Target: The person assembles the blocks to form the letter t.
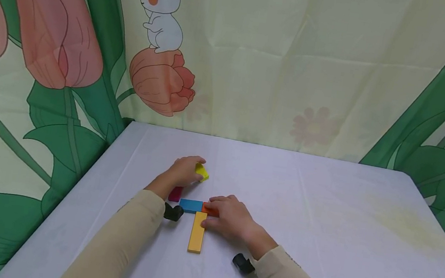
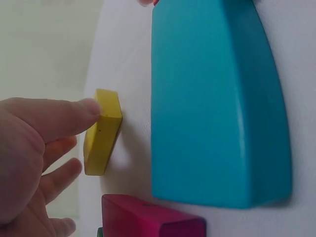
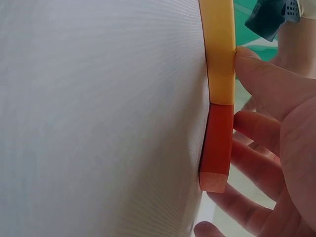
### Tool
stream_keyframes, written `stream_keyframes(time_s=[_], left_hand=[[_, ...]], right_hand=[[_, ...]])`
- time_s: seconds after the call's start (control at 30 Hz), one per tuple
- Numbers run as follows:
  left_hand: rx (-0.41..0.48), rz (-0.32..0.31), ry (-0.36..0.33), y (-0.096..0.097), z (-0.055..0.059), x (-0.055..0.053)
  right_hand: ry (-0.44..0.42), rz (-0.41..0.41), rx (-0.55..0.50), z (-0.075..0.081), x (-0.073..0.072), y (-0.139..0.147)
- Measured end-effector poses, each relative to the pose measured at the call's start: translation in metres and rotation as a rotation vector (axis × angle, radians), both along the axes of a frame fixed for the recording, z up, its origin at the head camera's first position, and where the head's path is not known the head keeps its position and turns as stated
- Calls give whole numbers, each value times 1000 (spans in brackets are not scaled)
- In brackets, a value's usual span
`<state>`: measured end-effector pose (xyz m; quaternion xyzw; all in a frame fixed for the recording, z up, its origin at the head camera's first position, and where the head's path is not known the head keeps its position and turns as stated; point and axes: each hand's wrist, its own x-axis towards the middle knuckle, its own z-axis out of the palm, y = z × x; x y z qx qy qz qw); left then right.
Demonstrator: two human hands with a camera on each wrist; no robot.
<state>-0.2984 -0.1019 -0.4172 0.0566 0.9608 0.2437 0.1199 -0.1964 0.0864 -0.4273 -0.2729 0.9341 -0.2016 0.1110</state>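
My left hand (image 1: 185, 172) pinches a small bright yellow block (image 1: 201, 172), its thumb (image 2: 89, 107) on the near side and the fingers behind. Below that hand lies a magenta block (image 1: 175, 194), partly hidden by the wrist. A flat blue block (image 1: 190, 206) and an orange-red block (image 1: 211, 211) sit end to end in a row. From their join a long golden-yellow block (image 1: 196, 235) runs toward the person, like the stem of a T. My right hand (image 1: 231, 217) rests at this group. Its thumb touches the golden block's side, and its fingertips lie on the orange-red block (image 3: 217, 148).
A white cloth covers the table (image 1: 322, 219). Behind it hangs a curtain (image 1: 259, 58) printed with tulips and a rabbit. Black wrist cameras (image 1: 243, 264) stick out below both wrists. A sliver of a green thing (image 2: 100, 231) shows beside the magenta block.
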Motion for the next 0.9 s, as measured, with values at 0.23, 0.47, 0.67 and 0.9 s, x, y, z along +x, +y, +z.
stream_keyframes(time_s=[0.23, 0.47, 0.67, 0.9], left_hand=[[-17, 13, 0, -6, -1, -1], [-53, 13, 14, -7, -1, 0], [-51, 52, 0, -5, 0, 1], [-37, 51, -13, -6, 2, 3]], right_hand=[[38, -32, 29, -1, 1, -1], [87, -37, 60, 1, 1, -1], [85, -39, 74, 3, 2, -2], [78, -41, 72, 4, 2, -3]])
